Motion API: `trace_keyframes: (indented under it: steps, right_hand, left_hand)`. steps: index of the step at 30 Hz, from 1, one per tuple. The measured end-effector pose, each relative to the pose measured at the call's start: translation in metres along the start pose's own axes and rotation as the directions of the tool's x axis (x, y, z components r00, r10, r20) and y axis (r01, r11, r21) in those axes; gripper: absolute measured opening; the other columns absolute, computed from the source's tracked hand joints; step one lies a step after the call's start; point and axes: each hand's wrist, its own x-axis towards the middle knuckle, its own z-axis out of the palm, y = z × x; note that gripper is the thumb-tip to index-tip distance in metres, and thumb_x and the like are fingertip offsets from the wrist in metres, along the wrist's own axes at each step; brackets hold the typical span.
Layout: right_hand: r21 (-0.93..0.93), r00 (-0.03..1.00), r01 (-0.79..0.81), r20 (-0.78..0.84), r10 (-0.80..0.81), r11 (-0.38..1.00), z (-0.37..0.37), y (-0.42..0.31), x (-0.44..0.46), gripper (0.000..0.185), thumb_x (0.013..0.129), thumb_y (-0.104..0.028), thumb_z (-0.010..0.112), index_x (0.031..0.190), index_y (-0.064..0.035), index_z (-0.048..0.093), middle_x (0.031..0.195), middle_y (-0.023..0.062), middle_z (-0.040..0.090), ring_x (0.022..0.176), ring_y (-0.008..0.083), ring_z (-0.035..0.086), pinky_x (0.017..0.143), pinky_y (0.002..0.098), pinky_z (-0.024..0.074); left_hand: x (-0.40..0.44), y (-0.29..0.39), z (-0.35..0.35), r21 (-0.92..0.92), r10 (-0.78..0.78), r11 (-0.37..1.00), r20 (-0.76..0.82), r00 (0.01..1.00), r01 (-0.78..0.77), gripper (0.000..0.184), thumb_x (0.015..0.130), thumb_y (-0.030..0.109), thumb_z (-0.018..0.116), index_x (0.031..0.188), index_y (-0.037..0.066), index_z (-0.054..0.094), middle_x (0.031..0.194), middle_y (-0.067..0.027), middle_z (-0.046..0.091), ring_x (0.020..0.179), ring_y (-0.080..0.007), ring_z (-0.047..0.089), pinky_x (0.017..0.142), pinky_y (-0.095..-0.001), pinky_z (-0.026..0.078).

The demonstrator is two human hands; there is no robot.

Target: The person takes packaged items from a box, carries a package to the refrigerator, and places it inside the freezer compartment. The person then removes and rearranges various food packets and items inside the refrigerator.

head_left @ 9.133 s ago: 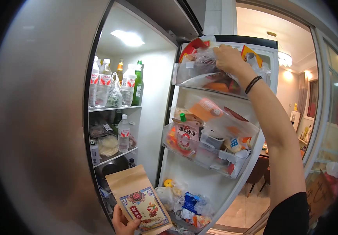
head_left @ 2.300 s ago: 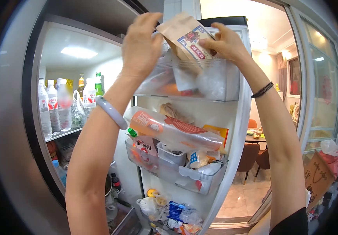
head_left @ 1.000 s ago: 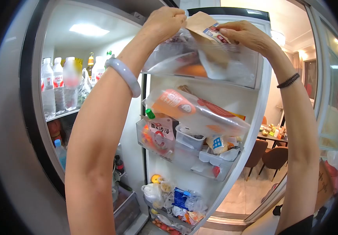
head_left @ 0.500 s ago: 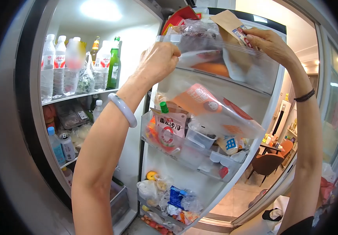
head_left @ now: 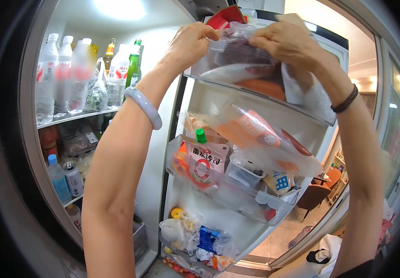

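My left hand, above a pale bangle, is at the left end of the top door bin. Its fingers pinch the edge of a crumpled clear plastic bag. Over the same bin, my right hand closes its fingertips on the bag's right side; that hand is slightly blurred. Behind the right hand a brown paper packet shows only in part. A red packet stands behind the bag. Inside the bin, a white and an orange item show through the clear wall.
The open door's middle bin holds a sauce pouch, a lidless-looking tub and an orange printed bag. Below are bagged foods. Water bottles and a green bottle stand on the fridge shelf at left.
My right hand has left the paper packet and moved left to the plastic bag. My left hand has shifted slightly up to the bag's edge. The view has shifted a little.
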Motion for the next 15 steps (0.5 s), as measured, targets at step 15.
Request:
trace_keyframes:
  steps: [15]
  right_hand:
    - [-0.317, 0.993, -0.097, 0.037, 0.114, 0.944, -0.001, 0.022, 0.025, 0.026, 0.068, -0.026, 0.067, 0.076, -0.0010, 0.067, 0.074, 0.0183, 0.063, 0.071, 0.0299, 0.063, 0.064, 0.0365, 0.0487]
  left_hand:
    - [0.020, 0.011, 0.009, 0.042, 0.125, 0.992, -0.061, 0.990, -0.122, 0.024, 0.080, 0.005, 0.050, 0.098, 0.000, 0.065, 0.095, -0.0098, 0.066, 0.088, -0.0193, 0.061, 0.083, -0.0307, 0.046]
